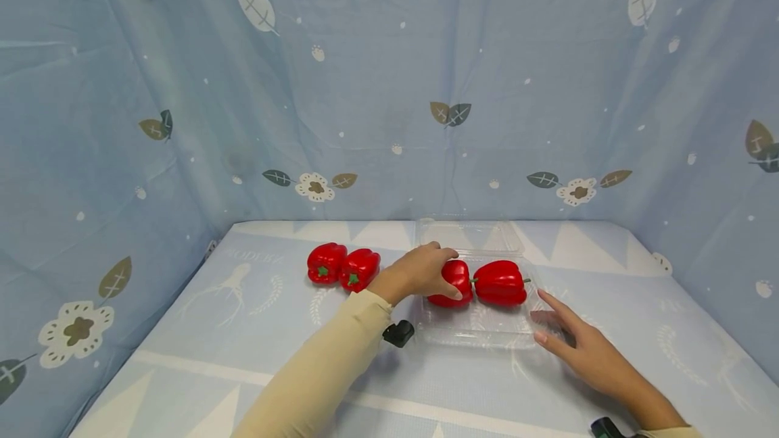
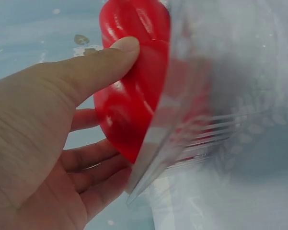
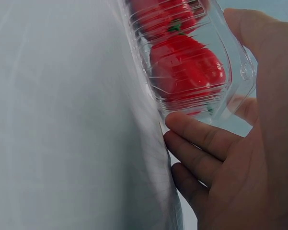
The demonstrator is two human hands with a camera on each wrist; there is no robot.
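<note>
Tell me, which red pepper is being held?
The left pepper in the box: the left grip holds it. The right pepper there and both outside peppers aren't held.

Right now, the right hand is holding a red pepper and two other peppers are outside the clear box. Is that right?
Not quite: the left hand is holding the red pepper, as the head view shows. Two other peppers are outside the clear box.

A patterned table [image 1: 475, 384] is occupied by a clear container [image 1: 450, 322] and, left of it, two red peppers [image 1: 360, 265].
</note>
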